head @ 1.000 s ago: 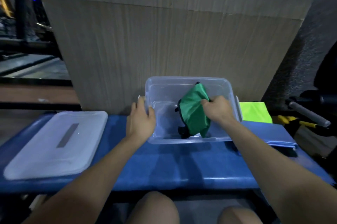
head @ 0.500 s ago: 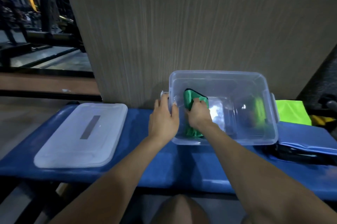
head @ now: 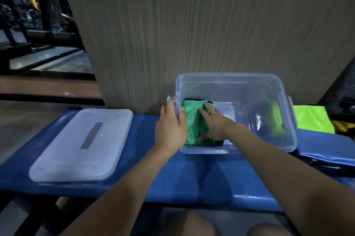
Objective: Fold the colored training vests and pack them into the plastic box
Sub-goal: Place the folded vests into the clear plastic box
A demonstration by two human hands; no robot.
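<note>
Setting: dim room, a blue padded table (head: pixel 107 182) running across the view in front of a wood-grain panel (head: pixel 192 34).
Plastic box: the clear plastic box (head: pixel 226 79) sits at the table's 1 o'clock, against the panel, open on top.
Green vest: the folded green vest (head: pixel 194 120) lies inside the box at its 9 o'clock end, tight to the left wall, probably to leave the rest of the floor free for more vests.
Right hand: the right hand (head: pixel 215 126) lies flat on the vest, grip spread with fingers straight, pressing the fold down so it does not spring open.
Left hand: the left hand (head: pixel 171 128) wraps the box's left wall, thumb inside and fingers outside near the latch, seemingly to steady the box against the push.
Lid: the lid (head: pixel 80 145) rests flat at 9 o'clock, well apart, out of the way.
Still to pack: a neon yellow vest (head: pixel 311 118) waits at 3 o'clock beyond the box, with a blue fabric (head: pixel 326 147) just beside it.
In the way: nothing blocks the box opening; the far half holds only reflections, as far as I can tell.
</note>
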